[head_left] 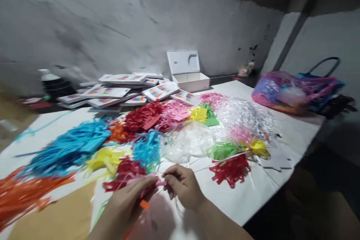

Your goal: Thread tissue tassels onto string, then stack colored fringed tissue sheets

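My left hand [126, 199] is closed around a pink paper tassel [161, 183] at the front middle of the table. A small orange paper piece [144, 204] shows beneath its fingers. Touching the tassel's right end, my right hand [184, 187] is closed in a pinch on what looks like a thin white string; the fingertips partly hide it. Just beyond my left hand lie a dark red tassel [128, 170] and a blue tassel [146, 150]. To the right, white string [222, 163] runs past a red tassel [232, 169] and a green tassel [223, 150].
Loose blue strips [70, 146] and orange strips [25, 195] cover the left side. Stacked printed white boxes [112, 92] stand behind, beside an open white box [191, 81]. Clear plastic [188, 140] lies mid-table; a pink plastic bag [284, 92] sits back right.
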A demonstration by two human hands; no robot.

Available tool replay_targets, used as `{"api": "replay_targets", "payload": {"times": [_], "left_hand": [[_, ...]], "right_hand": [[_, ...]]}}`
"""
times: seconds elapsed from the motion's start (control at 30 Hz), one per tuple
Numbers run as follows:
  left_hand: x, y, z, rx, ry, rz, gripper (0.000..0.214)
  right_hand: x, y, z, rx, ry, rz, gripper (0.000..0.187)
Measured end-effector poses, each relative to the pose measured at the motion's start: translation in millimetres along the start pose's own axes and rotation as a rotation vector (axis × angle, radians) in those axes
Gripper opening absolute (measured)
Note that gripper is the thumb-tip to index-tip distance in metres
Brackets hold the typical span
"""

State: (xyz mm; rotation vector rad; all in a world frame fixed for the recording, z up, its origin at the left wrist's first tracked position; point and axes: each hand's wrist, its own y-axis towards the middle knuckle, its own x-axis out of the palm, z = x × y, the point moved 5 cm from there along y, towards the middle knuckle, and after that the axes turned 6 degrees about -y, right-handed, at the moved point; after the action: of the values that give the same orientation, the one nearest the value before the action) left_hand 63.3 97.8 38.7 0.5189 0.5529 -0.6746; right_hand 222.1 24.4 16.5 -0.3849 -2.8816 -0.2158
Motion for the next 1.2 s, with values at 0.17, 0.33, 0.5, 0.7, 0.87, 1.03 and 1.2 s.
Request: {"api": "replay_targets", "payload": {"times": [0.17,0.33,0.5,0.7,0.87,1.03,1.2], "left_hand": [[5.1,-11.0,-5.6,-0.044,0.214,-0.308,0.047],[-33.1,-6.6,-9.6,-0.132,0.246,-0.221,0.048],[-91.7,17.8,-6.1,-0.237,0.441,-0.045,0.039],[-108.4,78.0,-33.1,-0.417,0.584,-0.102,0.017],[-68.7,128.5,-65.0,-0.540,0.594,-0.157,0.033],[-63.2,140.6,-68.8,-0.543,0.600,-0.027,0.032],[-118.0,127.8,-25.7,-0.386,0.636,0.311,0.026]], "right_hand": [[-7.7,-3.5,2.9,0.024,-0.037,0.073,0.041],[-8.2,-8.3,7.6,0.043,-0.090,0.094,0.040],[-7.4,-10.3,9.2,0.044,-0.136,0.105,0.042],[-8.5,-8.7,14.0,0.041,-0.193,0.104,0.043],[-8.4,-10.4,21.1,0.029,-0.250,0.066,0.041],[-9.9,-9.1,22.9,0.018,-0.293,0.051,0.038],[-10.5,-10.3,18.9,0.001,-0.357,0.043,0.037]]}}
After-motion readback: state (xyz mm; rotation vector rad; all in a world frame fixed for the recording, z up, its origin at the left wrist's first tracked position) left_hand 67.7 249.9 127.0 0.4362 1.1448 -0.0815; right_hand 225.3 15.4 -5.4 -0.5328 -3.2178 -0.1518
